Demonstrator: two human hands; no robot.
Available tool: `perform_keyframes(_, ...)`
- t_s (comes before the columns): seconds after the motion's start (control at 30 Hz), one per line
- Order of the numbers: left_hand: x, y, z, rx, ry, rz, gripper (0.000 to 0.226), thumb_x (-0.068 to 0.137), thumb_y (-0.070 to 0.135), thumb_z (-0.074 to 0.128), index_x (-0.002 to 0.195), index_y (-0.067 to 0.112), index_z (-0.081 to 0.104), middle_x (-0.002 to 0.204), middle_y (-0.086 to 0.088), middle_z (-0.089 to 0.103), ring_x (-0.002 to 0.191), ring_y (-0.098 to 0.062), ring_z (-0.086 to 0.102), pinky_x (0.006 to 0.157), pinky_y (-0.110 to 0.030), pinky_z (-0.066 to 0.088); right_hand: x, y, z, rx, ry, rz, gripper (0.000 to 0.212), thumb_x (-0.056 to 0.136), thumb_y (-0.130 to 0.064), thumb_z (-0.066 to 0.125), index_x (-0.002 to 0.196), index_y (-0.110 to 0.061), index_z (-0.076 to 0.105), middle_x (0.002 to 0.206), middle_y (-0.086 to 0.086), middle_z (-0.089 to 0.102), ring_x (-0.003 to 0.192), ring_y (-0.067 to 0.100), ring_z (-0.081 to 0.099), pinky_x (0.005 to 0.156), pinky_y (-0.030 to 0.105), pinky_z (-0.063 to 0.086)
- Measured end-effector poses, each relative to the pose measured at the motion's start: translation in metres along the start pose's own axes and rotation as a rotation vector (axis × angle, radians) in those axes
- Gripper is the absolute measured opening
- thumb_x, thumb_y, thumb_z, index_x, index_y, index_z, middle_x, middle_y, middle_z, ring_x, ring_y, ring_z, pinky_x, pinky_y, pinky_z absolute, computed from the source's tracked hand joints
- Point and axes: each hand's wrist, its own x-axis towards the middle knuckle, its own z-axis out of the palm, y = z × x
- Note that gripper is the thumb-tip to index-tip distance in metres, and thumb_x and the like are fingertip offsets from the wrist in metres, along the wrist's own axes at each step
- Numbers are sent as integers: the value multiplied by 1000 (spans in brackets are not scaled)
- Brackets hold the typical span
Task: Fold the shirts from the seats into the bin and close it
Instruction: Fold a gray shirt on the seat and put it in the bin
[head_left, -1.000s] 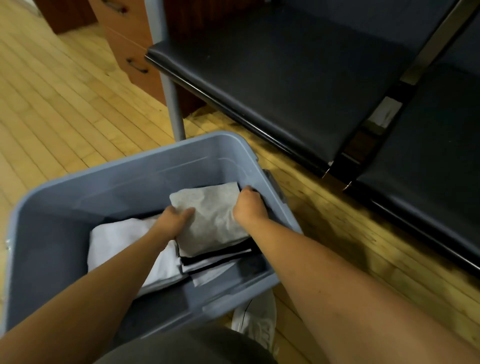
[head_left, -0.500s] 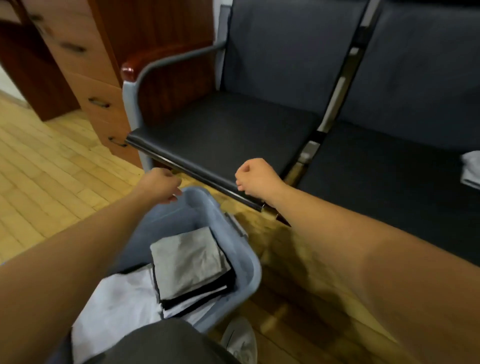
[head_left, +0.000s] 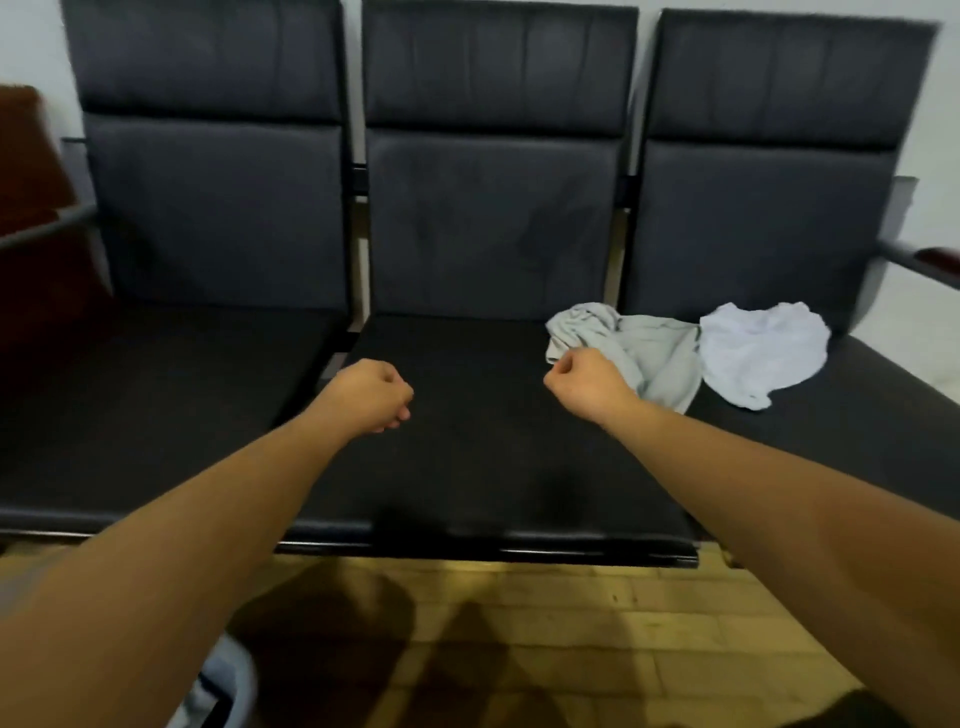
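Note:
Two crumpled shirts lie on a row of three black seats (head_left: 467, 467). The grey shirt (head_left: 660, 353) spans the gap between the middle and right seats. The white shirt (head_left: 763, 353) sits to its right on the right seat. My right hand (head_left: 582, 387) hangs over the middle seat with curled fingers, right at the grey shirt's near-left corner; I cannot tell whether it touches the cloth. My left hand (head_left: 369, 395) hovers over the middle seat's left part, fingers curled and holding nothing. Only a corner of the blue-grey bin (head_left: 234, 680) shows at the bottom left.
Wooden floor (head_left: 571, 623) lies in front of the seats. A metal armrest with a wood cap (head_left: 919, 260) sticks out at the far right. A brown wooden cabinet (head_left: 26, 208) stands at the left, beside the left seat (head_left: 156, 405).
Both hands left the folded grey shirt in the bin and rose over the seats. My view swung up and right, bringing the two shirts on the seats into sight.

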Motion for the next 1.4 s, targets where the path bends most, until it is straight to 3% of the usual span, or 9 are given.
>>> perform_keyframes(0.17, 19, 28, 80, 269, -87, 167, 21, 97, 32, 59, 115, 21, 62, 116, 1, 63, 99, -14, 60, 79, -27, 46, 14, 93, -39, -117, 121, 151, 37, 92, -22, 60, 121, 0, 52, 126, 21, 48, 103, 38, 57, 85, 38, 49)
perform_keyframes(0.43, 44, 20, 150, 423, -153, 212, 56, 98, 38, 58, 146, 15, 40, 152, -5, 37, 134, -22, 43, 109, -33, 39, 50, 175, -52, -271, 129, 229, 65, 94, -34, 61, 149, -19, 31, 141, 20, 30, 114, 44, 52, 93, 46, 50)
perform_keyframes(0.67, 64, 19, 166, 508, -32, 259, 36, 97, 40, 57, 124, 17, 49, 135, -6, 43, 125, -25, 43, 105, -39, 38, 72, 197, -31, -446, 162, 199, 28, 97, -13, 55, 123, -3, 52, 127, 19, 51, 109, 35, 56, 83, 39, 47)
perform_keyframes(0.8, 70, 28, 172, 419, -28, 183, 29, 96, 38, 57, 118, 19, 54, 132, -5, 44, 124, -25, 43, 105, -40, 38, 80, 184, -44, 30, 345, 164, 23, 99, -16, 48, 116, -1, 53, 113, 18, 59, 100, 31, 60, 85, 39, 48)
perform_keyframes(0.93, 66, 49, 169, 89, -20, 92, 23, 99, 41, 53, 107, 20, 58, 113, -1, 57, 99, -16, 57, 84, -34, 46, 71, 130, -78, 487, 463, -41, 6, 99, -13, 45, 103, -12, 49, 92, 2, 54, 82, 13, 53, 82, 34, 48)
perform_keyframes(1.03, 60, 69, 168, -259, -61, 30, 29, 99, 51, 52, 106, 24, 60, 111, 0, 64, 101, -15, 61, 92, -37, 52, 55, 84, -101, 650, 478, -180, 10, 99, -14, 46, 90, -19, 46, 90, 1, 53, 81, 11, 53, 78, 33, 49)
perform_keyframes(1.2, 36, 90, 151, -836, -378, 120, 75, 83, 68, 60, 148, 40, 35, 138, 5, 49, 125, -24, 56, 103, -52, 49, 21, 26, -112, 930, 265, -233, 11, 95, -19, 54, 84, -19, 55, 87, 4, 60, 86, 21, 58, 89, 49, 53)
perform_keyframes(1.3, 26, 91, 139, -763, -450, 360, 100, 73, 52, 83, 152, 51, 22, 147, 15, 47, 129, -14, 56, 103, -46, 51, -1, 2, -112, 1152, 86, -236, 10, 100, -10, 49, 92, -9, 55, 98, 16, 59, 94, 30, 58, 97, 58, 49)
perform_keyframes(1.4, 17, 87, 130, -539, -291, 399, 57, 87, 30, 77, 138, 39, 52, 129, 10, 65, 117, -8, 63, 102, -41, 52, -18, -9, -109, 1262, -20, -199, 10, 101, -10, 47, 97, -6, 55, 105, 19, 57, 100, 35, 56, 96, 58, 47)
